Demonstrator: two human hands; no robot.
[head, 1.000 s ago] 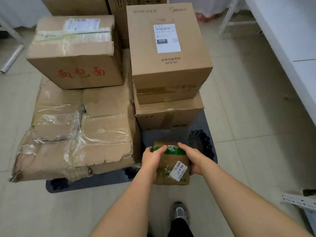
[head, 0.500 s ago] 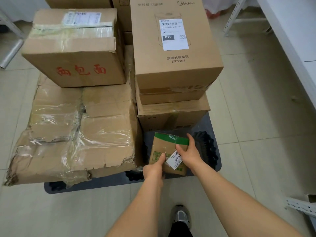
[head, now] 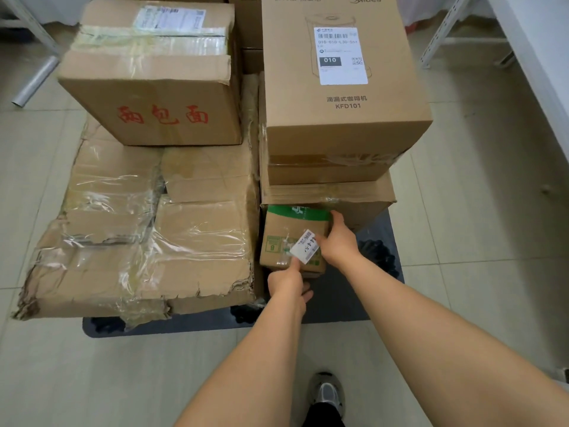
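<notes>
Left hand [head: 288, 286]: grips the small box [head: 278, 229] by its near edge, thumb on top.
Right hand [head: 337, 241]: fingers curl round its far right corner.
Small box: at the trolley deck [head: 200, 320], between the crushed carton [head: 154, 241] and the stacked cartons [head: 345, 118].
Advice: push it flush to the stack and free the fingers underneath first.
Room: pale tiled floor [head: 477, 241], white rack [head: 538, 41].

Left hand [head: 288, 283] and right hand [head: 337, 241] grip the small carton [head: 286, 232] beside the torn box [head: 184, 241].
</notes>
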